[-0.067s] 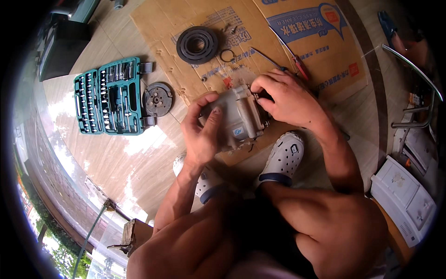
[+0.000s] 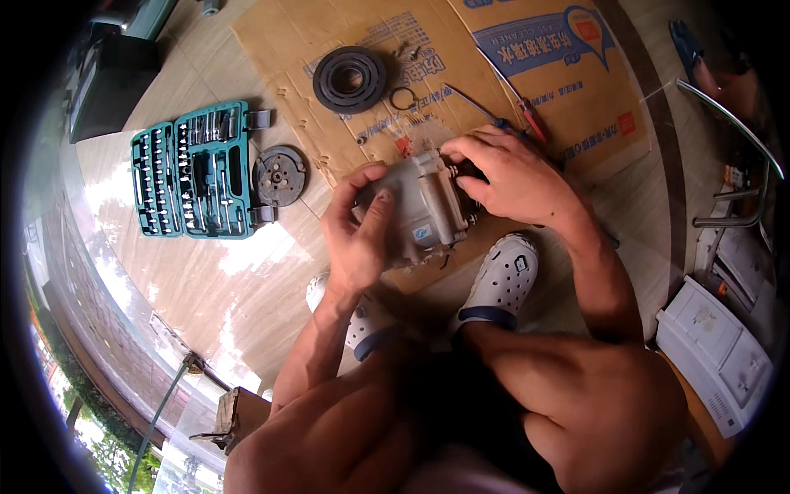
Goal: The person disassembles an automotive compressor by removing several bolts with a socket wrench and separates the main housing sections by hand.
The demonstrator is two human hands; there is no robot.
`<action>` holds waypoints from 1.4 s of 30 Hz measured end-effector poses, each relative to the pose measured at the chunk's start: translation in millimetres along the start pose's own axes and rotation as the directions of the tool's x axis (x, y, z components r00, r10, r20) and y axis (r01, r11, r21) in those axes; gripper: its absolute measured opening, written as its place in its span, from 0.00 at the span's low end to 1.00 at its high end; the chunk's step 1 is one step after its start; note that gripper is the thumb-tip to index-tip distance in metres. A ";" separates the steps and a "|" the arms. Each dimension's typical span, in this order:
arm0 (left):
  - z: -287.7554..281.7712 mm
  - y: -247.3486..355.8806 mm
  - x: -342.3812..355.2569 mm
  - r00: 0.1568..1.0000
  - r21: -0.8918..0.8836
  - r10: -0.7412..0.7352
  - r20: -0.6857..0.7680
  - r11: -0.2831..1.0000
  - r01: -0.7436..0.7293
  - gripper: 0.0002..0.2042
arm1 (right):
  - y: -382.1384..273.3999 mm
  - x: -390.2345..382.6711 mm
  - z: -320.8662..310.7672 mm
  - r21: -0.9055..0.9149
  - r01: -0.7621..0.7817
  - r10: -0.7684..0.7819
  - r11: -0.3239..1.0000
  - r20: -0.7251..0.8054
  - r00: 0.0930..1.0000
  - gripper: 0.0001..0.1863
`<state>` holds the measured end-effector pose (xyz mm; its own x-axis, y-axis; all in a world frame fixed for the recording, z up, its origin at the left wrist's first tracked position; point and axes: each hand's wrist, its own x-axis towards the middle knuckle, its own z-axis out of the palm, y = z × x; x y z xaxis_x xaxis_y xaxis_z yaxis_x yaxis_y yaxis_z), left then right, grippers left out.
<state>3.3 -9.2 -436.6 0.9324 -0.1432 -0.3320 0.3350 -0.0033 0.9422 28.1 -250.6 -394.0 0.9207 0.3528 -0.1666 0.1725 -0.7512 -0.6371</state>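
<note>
Tan cardboard sheet (image 2: 271,49) biggest, flat on the floor; teal tool case (image 2: 245,177) open at left, off the sheet, sockets and bits in rows. Grey metal housing (image 2: 403,198) sits near the sheet's near edge, just ahead of the white clogs (image 2: 504,276), blue-and-white sticker (image 2: 422,233) facing up. Left hand (image 2: 355,235) clamped on the housing's left side, thumb across the top, fingers round the far edge. Right hand (image 2: 506,173) at the housing's right end, thumb and forefinger bent close together by the small bolts; can't tell if anything is pinched between them, fingertips partly hidden. To do this finger work well: left palm should bear firmly so the housing can't roll, right wrist low and loose, light fingertip pressure, turn or pull straight along the part's axis, no sideways forcing. Black grooved pulley (image 2: 350,99) flat on the sheet beyond, dark round plate (image 2: 280,177) on the floor touching or just beside the case. Red-handled screwdriver (image 2: 532,119) near the right hand, best left clear of the elbow. Thin ring (image 2: 392,100) beside the pulley, small loose pieces (image 2: 414,53) further off, easy to knock away, so reach around them
</note>
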 end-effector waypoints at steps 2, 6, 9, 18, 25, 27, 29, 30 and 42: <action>-0.6 -2.4 0.6 1.000 0.001 0.022 0.001 1.000 -0.022 0.13 | 4.2 -6.1 6.4 -0.088 0.096 -0.102 0.991 -0.071 0.992 0.14; -1.3 -3.9 0.9 0.999 0.025 0.045 0.008 0.999 -0.045 0.13 | 8.9 -6.7 4.6 -0.066 0.134 -0.135 0.989 -0.015 0.991 0.13; 0.0 -0.2 1.4 0.998 0.033 0.067 0.009 0.997 -0.067 0.13 | 11.4 -3.6 3.4 -0.017 0.145 -0.145 0.989 0.017 0.989 0.10; -1.8 -2.0 1.5 1.000 0.017 0.008 0.005 1.000 -0.009 0.14 | 10.1 -1.6 -0.8 -0.031 0.171 -0.172 0.985 -0.021 0.985 0.09; -1.6 0.5 1.8 0.998 0.089 0.058 0.010 0.994 -0.058 0.14 | 2.2 -2.4 -2.1 0.188 -0.056 0.048 0.981 0.044 0.998 0.14; -0.6 1.5 1.1 0.999 0.060 0.041 0.005 0.997 -0.042 0.14 | 11.6 -5.8 -1.8 0.179 0.007 -0.017 0.984 0.058 0.998 0.15; 1.4 3.8 0.1 1.000 0.037 0.028 0.007 0.999 -0.028 0.14 | 17.7 -6.9 0.5 0.210 0.002 -0.022 0.978 0.093 0.995 0.14; 1.2 2.9 0.8 0.999 0.042 0.041 0.010 0.998 -0.041 0.14 | 19.5 -7.1 0.6 0.225 -0.001 -0.025 0.974 0.111 0.994 0.14; -3.1 9.8 -0.6 0.999 0.018 0.052 0.017 0.998 -0.052 0.14 | 24.4 -2.5 6.9 0.325 0.130 -0.121 0.937 -0.049 0.991 0.08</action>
<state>6.5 -6.1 -427.3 0.9459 -0.1602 -0.2821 0.2835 -0.0141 0.9589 27.6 -265.9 -414.3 0.9093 0.4129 -0.0515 0.1674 -0.4763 -0.8632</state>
